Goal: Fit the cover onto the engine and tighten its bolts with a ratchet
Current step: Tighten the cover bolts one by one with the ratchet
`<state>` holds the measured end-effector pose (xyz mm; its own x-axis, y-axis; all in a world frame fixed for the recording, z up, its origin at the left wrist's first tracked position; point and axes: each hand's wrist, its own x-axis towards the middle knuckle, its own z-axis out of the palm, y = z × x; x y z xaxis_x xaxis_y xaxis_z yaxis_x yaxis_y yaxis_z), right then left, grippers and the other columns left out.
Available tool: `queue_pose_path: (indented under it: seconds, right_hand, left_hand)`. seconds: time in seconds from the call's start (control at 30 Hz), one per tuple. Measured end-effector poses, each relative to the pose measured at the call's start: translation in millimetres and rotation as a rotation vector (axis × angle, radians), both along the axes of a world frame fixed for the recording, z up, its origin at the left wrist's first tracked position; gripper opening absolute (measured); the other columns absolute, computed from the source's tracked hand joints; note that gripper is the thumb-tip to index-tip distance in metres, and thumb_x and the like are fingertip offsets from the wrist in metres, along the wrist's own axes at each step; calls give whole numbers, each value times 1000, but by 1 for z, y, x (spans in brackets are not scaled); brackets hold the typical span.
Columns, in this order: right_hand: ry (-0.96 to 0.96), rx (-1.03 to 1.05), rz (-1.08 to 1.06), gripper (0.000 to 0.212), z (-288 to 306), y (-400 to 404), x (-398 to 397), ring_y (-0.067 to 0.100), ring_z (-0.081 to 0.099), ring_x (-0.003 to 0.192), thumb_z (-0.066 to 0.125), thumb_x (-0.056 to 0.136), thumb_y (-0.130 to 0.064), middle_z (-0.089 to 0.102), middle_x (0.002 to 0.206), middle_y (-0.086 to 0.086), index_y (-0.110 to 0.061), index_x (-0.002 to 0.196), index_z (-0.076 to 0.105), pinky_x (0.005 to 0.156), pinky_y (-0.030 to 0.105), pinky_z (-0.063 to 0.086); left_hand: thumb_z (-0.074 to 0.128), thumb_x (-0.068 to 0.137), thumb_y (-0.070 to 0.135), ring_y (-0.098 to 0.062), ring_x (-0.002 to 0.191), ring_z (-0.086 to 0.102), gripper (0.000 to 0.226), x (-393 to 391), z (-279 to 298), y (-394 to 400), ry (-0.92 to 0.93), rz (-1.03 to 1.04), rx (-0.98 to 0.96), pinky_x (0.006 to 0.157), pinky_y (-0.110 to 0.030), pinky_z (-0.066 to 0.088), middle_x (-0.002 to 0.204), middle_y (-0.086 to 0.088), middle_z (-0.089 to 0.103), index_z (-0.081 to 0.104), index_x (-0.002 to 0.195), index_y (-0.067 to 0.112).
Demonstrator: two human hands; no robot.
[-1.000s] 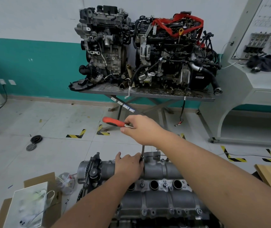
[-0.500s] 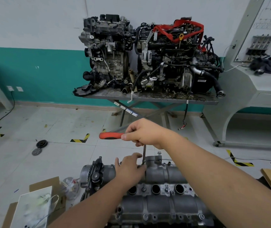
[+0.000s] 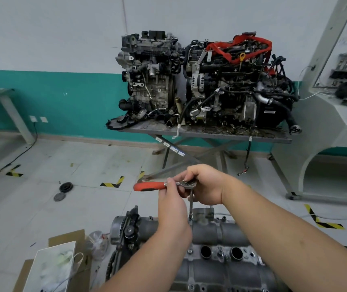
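The grey cast cover [image 3: 214,232] lies on the engine at the bottom of the view, with round plug holes along it. A ratchet [image 3: 147,186] with a red and black handle stands over it, its thin extension bar [image 3: 191,205] running straight down to a bolt at the cover's far edge. My right hand [image 3: 206,184] grips the ratchet head from the right. My left hand [image 3: 171,205] is raised from the cover and pinches the ratchet's shank just beside the red handle.
Two other engines [image 3: 200,81] stand on a metal table [image 3: 208,132] against the teal wall. A cardboard box [image 3: 63,262] and a plastic bag sit at the lower left. Two dark round parts [image 3: 65,187] lie on the floor. A white console [image 3: 337,114] stands at the right.
My left hand has left the extension bar at the cover and risen to the ratchet's shank. The red handle has swung to point left, level. My right hand stays on the head.
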<state>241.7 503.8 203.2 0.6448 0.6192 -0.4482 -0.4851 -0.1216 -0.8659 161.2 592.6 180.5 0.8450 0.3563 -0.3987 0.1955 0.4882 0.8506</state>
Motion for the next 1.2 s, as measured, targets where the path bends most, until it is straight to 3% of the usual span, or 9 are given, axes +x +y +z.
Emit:
queue_pose_path:
  seconds: [0.23, 0.3, 0.43, 0.6, 0.8, 0.87, 0.93, 1.03, 1.2]
  right_hand:
    - [98, -152, 104, 39, 17, -1, 1, 14, 47, 70, 48, 64, -13, 53, 62, -2, -23, 87, 78, 109, 60, 19]
    - [124, -143, 109, 42, 21, 2, 0, 14, 45, 71, 42, 65, -6, 51, 61, -1, -20, 86, 76, 108, 64, 21]
    - [104, -132, 20, 40, 22, 9, -5, 17, 43, 73, 39, 60, 2, 49, 78, 6, -10, 89, 64, 98, 46, 37]
    - [-112, -18, -144, 50, 4, 10, -16, 21, 53, 75, 36, 72, 16, 56, 89, 10, -10, 107, 61, 77, 40, 46]
    - [-471, -93, -213, 39, -29, -7, -30, 12, 66, 75, 65, 81, 6, 70, 79, -7, -16, 112, 56, 67, 34, 48]
    - [-679, -312, -236, 13, -39, -9, -31, 16, 57, 73, 62, 91, -9, 71, 82, 3, -9, 103, 61, 65, 34, 44]
    - [-833, -625, -135, 28, -49, -9, -32, 20, 52, 72, 52, 98, -29, 67, 82, 15, -3, 91, 61, 64, 35, 39]
    - [-864, -804, -55, 42, -67, -11, -41, 27, 53, 75, 38, 103, -38, 61, 79, 14, -5, 82, 54, 62, 35, 36]
    - [-820, -905, -45, 24, -80, -8, -43, 29, 58, 83, 36, 100, -22, 60, 85, 9, -9, 95, 56, 58, 34, 40]
  left_hand:
    - [42, 105, 41, -13, 98, 64, 23, 2, 4, -7, 29, 78, -28, 90, -40, 48, 97, 3, 68, 61, 94, 35]
    - [43, 105, 39, -14, 96, 64, 24, 5, 8, -9, 50, 82, -28, 91, -44, 51, 96, 1, 69, 63, 99, 29]
    - [45, 103, 30, -15, 88, 65, 25, 12, 17, -9, 79, 47, 20, 75, -37, 51, 96, -5, 70, 64, 110, 16]
    - [53, 97, 18, -23, 77, 57, 26, 35, 30, 1, 169, -125, 187, 60, -30, 38, 87, -13, 61, 63, 116, 4]
    - [45, 91, 13, -26, 71, 53, 16, 57, 33, 15, 148, -552, 744, 60, -30, 40, 82, -13, 60, 59, 92, 6]
    - [41, 98, 15, -27, 75, 52, 20, 66, 36, 11, 105, -665, 1037, 64, -33, 40, 83, -9, 56, 59, 98, 5]
    - [38, 103, 17, -30, 89, 56, 28, 74, 38, 5, 54, -756, 1392, 73, -35, 42, 83, -4, 50, 59, 116, 2]
    - [36, 106, 25, -29, 86, 60, 25, 71, 37, -3, -111, -873, 1840, 68, -39, 47, 81, 0, 50, 56, 116, 12]
    - [40, 104, 49, -22, 88, 53, 34, 48, 25, -2, -443, -842, 2240, 69, -36, 31, 87, 5, 44, 63, 104, 24]
